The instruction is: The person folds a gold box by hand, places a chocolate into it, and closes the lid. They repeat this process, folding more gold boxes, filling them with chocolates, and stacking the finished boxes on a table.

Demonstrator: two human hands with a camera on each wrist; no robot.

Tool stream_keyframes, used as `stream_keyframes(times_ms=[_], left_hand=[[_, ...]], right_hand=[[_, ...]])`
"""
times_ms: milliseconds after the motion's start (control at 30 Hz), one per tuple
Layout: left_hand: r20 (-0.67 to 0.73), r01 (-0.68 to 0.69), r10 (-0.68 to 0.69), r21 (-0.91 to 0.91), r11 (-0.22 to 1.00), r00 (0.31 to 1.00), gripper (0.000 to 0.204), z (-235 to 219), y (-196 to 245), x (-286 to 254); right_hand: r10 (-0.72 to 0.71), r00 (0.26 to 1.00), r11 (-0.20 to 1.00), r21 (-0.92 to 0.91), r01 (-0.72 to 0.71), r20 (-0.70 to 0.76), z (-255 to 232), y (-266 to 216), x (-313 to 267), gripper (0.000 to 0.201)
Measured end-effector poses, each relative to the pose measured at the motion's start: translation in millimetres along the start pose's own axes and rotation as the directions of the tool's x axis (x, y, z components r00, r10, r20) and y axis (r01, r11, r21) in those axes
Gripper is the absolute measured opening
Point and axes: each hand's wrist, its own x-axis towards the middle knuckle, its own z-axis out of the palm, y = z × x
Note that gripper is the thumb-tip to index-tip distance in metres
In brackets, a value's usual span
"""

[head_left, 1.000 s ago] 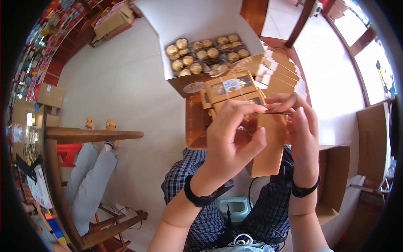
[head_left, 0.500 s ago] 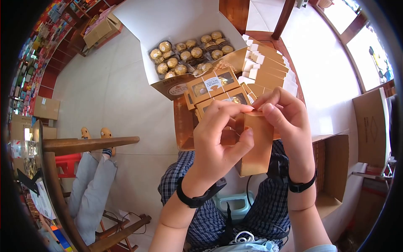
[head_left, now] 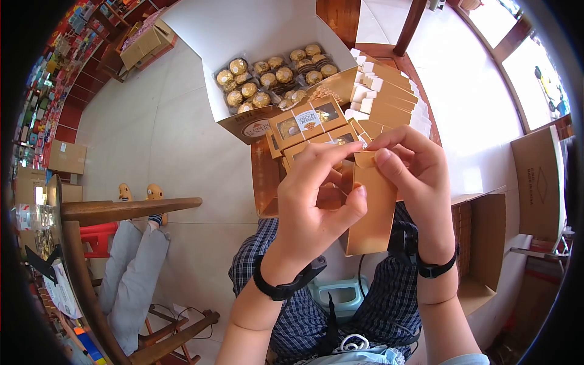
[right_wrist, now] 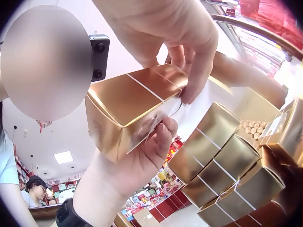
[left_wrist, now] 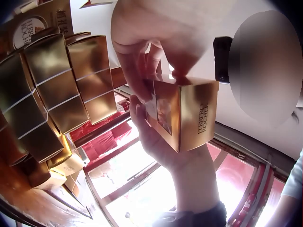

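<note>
A small gold Ferrero Rocher chocolate box [head_left: 372,210] is held up between both hands above the lap. My left hand [head_left: 319,204] holds its left side, with the index finger reaching to the far end and the thumb along the side. With thumb and index finger, my right hand [head_left: 413,167] pinches the far right corner by a small end flap. In the left wrist view the box [left_wrist: 199,116] shows printed lettering and a window in one side. A thin white band crosses the box [right_wrist: 142,90] in the right wrist view.
Stacked gold boxes [head_left: 309,121] lie just beyond the hands. Behind them stands an open carton [head_left: 258,30] of gold-wrapped chocolates [head_left: 284,75]. Several flat gold box blanks [head_left: 395,103] are fanned out at right. A brown cardboard box [head_left: 483,243] and a light blue stool [head_left: 340,298] are nearby.
The right fingers have come in from a spread pose to pinch the box's far end, where a flap now shows. The head view has shifted slightly, and the left hand keeps its hold.
</note>
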Motion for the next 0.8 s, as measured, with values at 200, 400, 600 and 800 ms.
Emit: stream_keyframes(times_ms=[200, 400, 600, 800], left_hand=[[0.053, -0.018, 0.015, 0.064, 0.998, 0.999, 0.046, 0, -2, 0], [0.067, -0.029, 0.027, 0.024, 0.999, 0.997, 0.048, 2, -2, 1], [0.101, -0.029, 0.03, -0.008, 1.0, 0.994, 0.041, 0, -2, 1], [0.082, 0.039, -0.031, -0.085, 0.996, 0.996, 0.034, 0, -1, 1]], right_hand=[[0.025, 0.998, 1.0, 0.011, -0.024, -0.062, -2, 6, 1, 0.011], [0.051, 0.995, 0.998, 0.027, -0.049, -0.081, -3, 5, 0, 0.012], [0.01, 1.0, 1.0, -0.012, -0.01, 0.005, -9, 3, 1, 0.01], [0.033, 0.998, 0.998, 0.045, -0.036, 0.061, -14, 2, 1, 0.012]])
